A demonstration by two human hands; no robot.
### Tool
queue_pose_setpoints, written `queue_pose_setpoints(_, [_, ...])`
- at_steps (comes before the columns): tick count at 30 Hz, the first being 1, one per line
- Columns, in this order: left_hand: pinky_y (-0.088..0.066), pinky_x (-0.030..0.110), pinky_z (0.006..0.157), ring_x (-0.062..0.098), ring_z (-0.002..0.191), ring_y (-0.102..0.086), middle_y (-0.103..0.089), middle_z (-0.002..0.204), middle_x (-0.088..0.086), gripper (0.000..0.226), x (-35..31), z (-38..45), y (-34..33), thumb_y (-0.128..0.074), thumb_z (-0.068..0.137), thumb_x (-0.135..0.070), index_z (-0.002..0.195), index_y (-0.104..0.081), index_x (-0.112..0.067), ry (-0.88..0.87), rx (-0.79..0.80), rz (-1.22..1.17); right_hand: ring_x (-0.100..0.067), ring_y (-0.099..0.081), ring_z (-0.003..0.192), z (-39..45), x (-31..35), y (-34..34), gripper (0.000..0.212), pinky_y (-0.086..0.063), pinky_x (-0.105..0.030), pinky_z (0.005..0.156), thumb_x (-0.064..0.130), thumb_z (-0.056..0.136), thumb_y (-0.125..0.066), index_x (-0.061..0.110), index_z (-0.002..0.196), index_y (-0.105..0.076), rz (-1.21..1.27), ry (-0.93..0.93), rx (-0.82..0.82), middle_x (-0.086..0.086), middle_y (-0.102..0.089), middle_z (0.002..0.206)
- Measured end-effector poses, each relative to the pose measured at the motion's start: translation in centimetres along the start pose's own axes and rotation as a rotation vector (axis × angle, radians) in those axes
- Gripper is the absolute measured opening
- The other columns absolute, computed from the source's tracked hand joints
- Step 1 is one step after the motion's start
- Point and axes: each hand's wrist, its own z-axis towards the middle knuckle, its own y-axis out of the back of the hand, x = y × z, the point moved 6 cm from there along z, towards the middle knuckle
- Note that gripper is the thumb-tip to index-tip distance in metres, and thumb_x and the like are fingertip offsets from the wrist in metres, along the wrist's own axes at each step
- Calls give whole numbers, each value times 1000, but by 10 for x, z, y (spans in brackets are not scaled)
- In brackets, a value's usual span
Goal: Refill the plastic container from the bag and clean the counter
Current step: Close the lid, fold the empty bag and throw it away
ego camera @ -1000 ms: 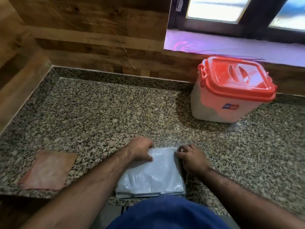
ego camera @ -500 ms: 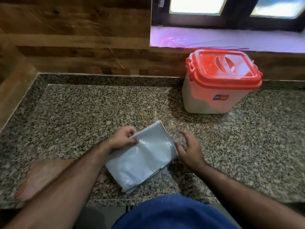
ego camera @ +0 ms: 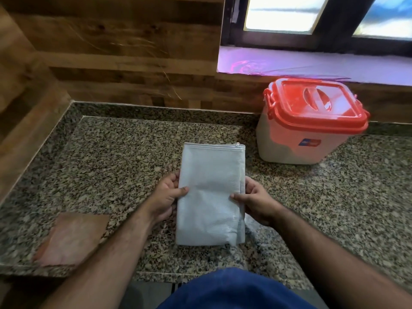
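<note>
A grey-white zip bag [ego camera: 210,192] is held upright above the granite counter [ego camera: 111,157], its zipper edge at the top. My left hand [ego camera: 166,198] grips its left edge, thumb on the front. My right hand [ego camera: 256,202] grips its right edge the same way. The plastic container [ego camera: 296,143], white with a red clip-on lid [ego camera: 316,108] that is closed, stands at the back right against the wall, apart from the bag.
A folded brownish cloth [ego camera: 71,238] lies at the counter's front left edge. Wooden walls close the back and left sides. A window sill [ego camera: 312,65] runs behind the container. The counter's front edge is near my body.
The bag lay flat near the front edge, then was turned and lifted; it now stands upright in both hands, farther from the edge.
</note>
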Motion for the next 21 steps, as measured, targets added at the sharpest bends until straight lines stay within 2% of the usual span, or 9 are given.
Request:
queue_pose_setpoints(2, [-59, 53, 101, 36, 124, -70, -75, 131, 18, 51, 1, -4, 2, -61, 96, 16, 139, -59, -11, 1, 42, 56, -37, -70, 122, 4, 2, 6, 64, -59, -54, 103, -26, 94, -55, 13, 145, -55, -14, -19, -5, -22, -70, 135])
queue_pose_setpoints(4, [-61, 51, 97, 35, 121, -72, -79, 124, 13, 47, -1, -8, 4, -63, 95, 16, 132, -65, -14, -27, 23, 142, -35, -73, 114, 8, 1, 9, 58, -61, -54, 99, -27, 94, -52, 12, 136, -62, -14, -24, -67, -23, -73, 128])
queue_pose_setpoints(7, [-65, 51, 91, 38, 115, -75, -81, 116, 13, 30, -4, -12, 6, -67, 96, 10, 110, -80, -12, -73, -12, 221, -35, -74, 104, 9, -1, 9, 38, -66, -47, 88, -23, 96, -51, 4, 103, -75, 18, -66, -130, -22, -76, 113])
queue_pose_setpoints(9, [-62, 56, 96, 31, 111, -77, -81, 117, 14, 34, -5, -12, 6, -65, 95, 14, 92, -86, -13, -63, -13, 212, -38, -69, 114, 8, -2, 7, 39, -62, -51, 91, -20, 95, -51, 6, 75, -73, 27, -94, -146, -21, -76, 119])
queue_pose_setpoints(11, [-56, 57, 105, 27, 115, -75, -80, 121, 14, 45, -3, -11, 7, -58, 92, 22, 79, -86, -11, -54, -7, 198, -40, -67, 118, 8, -3, 9, 48, -59, -53, 92, -20, 94, -45, 9, 61, -65, 88, -123, -183, -22, -75, 125])
queue_pose_setpoints(14, [-52, 56, 112, 33, 127, -69, -79, 123, 16, 49, 6, -4, 15, -50, 90, 25, 76, -85, -7, -28, -23, 156, -40, -69, 112, 11, -9, 15, 39, -62, -54, 94, -8, 98, -35, 4, 79, -66, 262, -188, -154, -29, -71, 127])
queue_pose_setpoints(17, [-55, 55, 108, 38, 127, -68, -79, 122, 14, 49, 8, 0, 18, -52, 88, 25, 70, -84, -7, -39, -73, 117, -34, -71, 77, 7, -11, 22, 39, -63, -42, 68, 27, 100, -38, 4, 112, -67, 298, -277, -137, -23, -70, 111])
queue_pose_setpoints(19, [-56, 56, 106, 37, 125, -69, -80, 121, 12, 48, 6, 1, 15, -52, 85, 27, 67, -82, -5, -67, -95, 123, -33, -72, 83, 3, -9, 20, 46, -65, -41, 65, 40, 99, -52, 5, 123, -69, 149, -348, -97, -17, -74, 108])
queue_pose_setpoints(21, [-57, 60, 104, 39, 122, -70, -80, 121, 13, 46, 7, 3, 12, -53, 83, 28, 65, -81, -3, -89, -113, 124, -35, -75, 97, 3, -8, 13, 50, -67, -43, 72, 25, 91, -73, 0, 134, -65, -9, -393, -5, -18, -76, 118])
